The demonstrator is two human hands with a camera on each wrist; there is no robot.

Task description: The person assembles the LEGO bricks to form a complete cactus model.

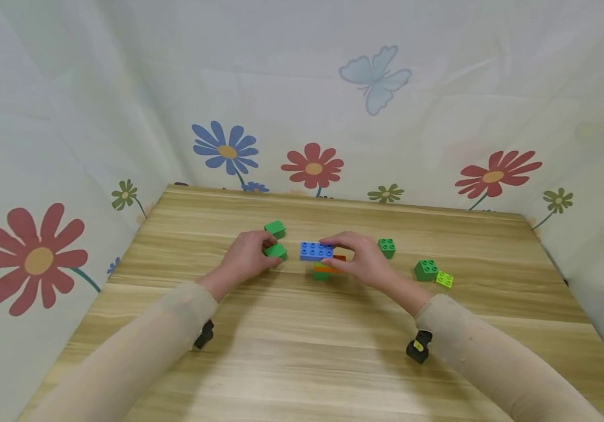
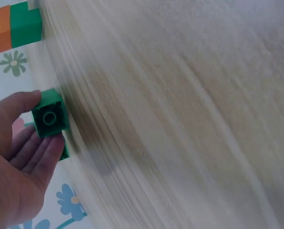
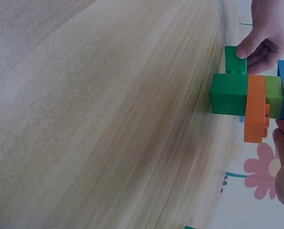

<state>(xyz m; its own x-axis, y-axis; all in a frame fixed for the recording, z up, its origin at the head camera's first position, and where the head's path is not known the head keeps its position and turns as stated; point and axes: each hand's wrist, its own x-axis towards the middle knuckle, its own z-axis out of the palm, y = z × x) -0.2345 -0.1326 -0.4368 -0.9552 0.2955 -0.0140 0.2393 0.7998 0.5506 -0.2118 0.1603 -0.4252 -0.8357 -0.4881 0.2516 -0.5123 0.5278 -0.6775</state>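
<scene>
A small green brick [image 1: 276, 252] is pinched between thumb and fingers by the left hand [image 1: 247, 255], its hollow underside exposed in the left wrist view. A blue brick [image 1: 312, 251] is gripped at its right end by the right hand [image 1: 366, 261], above a lime block [image 3: 273, 97], an orange brick [image 3: 255, 107] and a green base [image 3: 228, 94]; whether it is fully seated cannot be told. The orange brick is partly hidden by the right hand in the head view. A spare green brick [image 1: 275, 229] is seen beyond the held one; to the right, two green cubes [image 1: 426, 270] and a flat lime piece [image 1: 444, 279] are spread on the wooden table [image 1: 302, 351].
</scene>
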